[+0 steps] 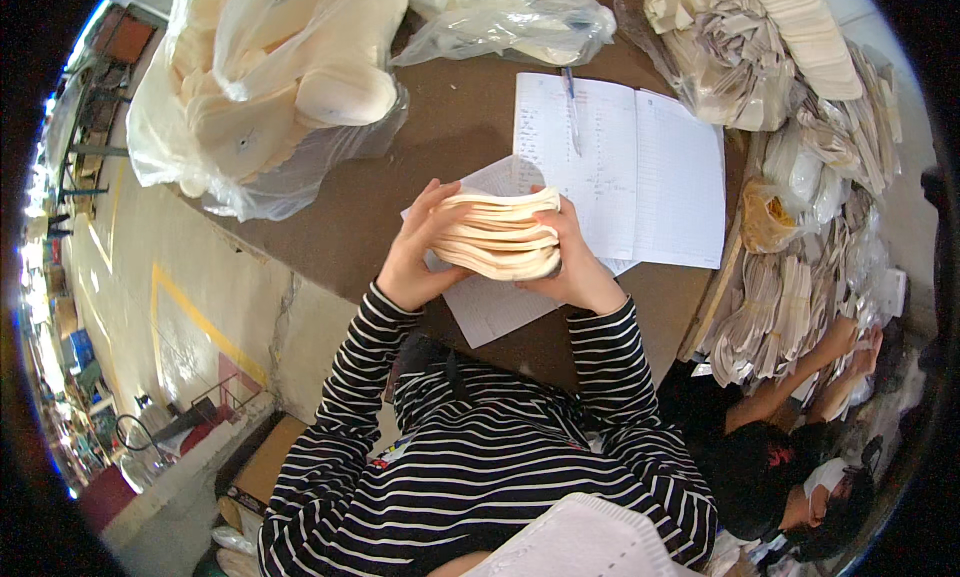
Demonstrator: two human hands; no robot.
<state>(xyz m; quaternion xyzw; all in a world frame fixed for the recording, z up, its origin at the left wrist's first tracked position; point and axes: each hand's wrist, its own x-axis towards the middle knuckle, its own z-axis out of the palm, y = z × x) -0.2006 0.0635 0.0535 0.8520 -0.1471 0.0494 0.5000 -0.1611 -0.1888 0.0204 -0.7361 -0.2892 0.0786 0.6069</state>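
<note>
Between my two hands is a stack of cream shoe insoles [495, 239], several pieces lying one on another, held above the near edge of the brown table [440, 107]. My left hand [418, 252] grips the left end, fingers over the top and thumb low. At the right end, my right hand [580, 262] closes round the stack. Below the insoles lie loose printed sheets [485, 312], partly hidden by them. Just beyond my right hand an open notebook [675, 177] lies flat, a pen [572, 112] across its left page.
A clear plastic bag of insoles [250, 107] fills the far left of the table. Another plastic bag [505, 22] sits at the back. Bundled pale pieces [790, 307] and bags are heaped along the right, where a co-worker's arms [800, 377] reach in.
</note>
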